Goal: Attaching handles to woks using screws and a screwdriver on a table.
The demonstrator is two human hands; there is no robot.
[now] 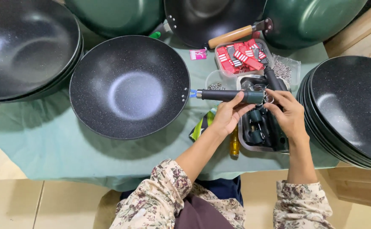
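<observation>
**At the end of the wok handle, both hands at work**

On the desk [45, 140], draped in pale green cloth, dead centre: a black speckled wok [129, 87], round, deep, matte with a soft sheen at the bottom. Jutting out to its right, a slim dark handle [228, 95], smooth and cylindrical, fixed to the rim by a metal collar. Left hand [228, 115] cupped under the handle's far end, fingers closed around it from below, thumb up along the side. Right hand [288, 113] just beside, fingertips pinched together at the handle's tip on a small shiny ring [268, 99]. Directly beneath both hands, a metal tray [244, 144] loaded with more dark handle pieces. Just behind, a clear plastic tub [219, 80] of small metal parts, and a tray of red and white tags [241, 56]. Peeking out under the left wrist, a yellow screwdriver grip [234, 144]. Far left, a stack of black woks [26, 46]; far right, another tall stack [351, 110], glossy and speckled. Along the top, green-bottomed woks [308, 19] turned over, one with a wooden handle [230, 36].
</observation>
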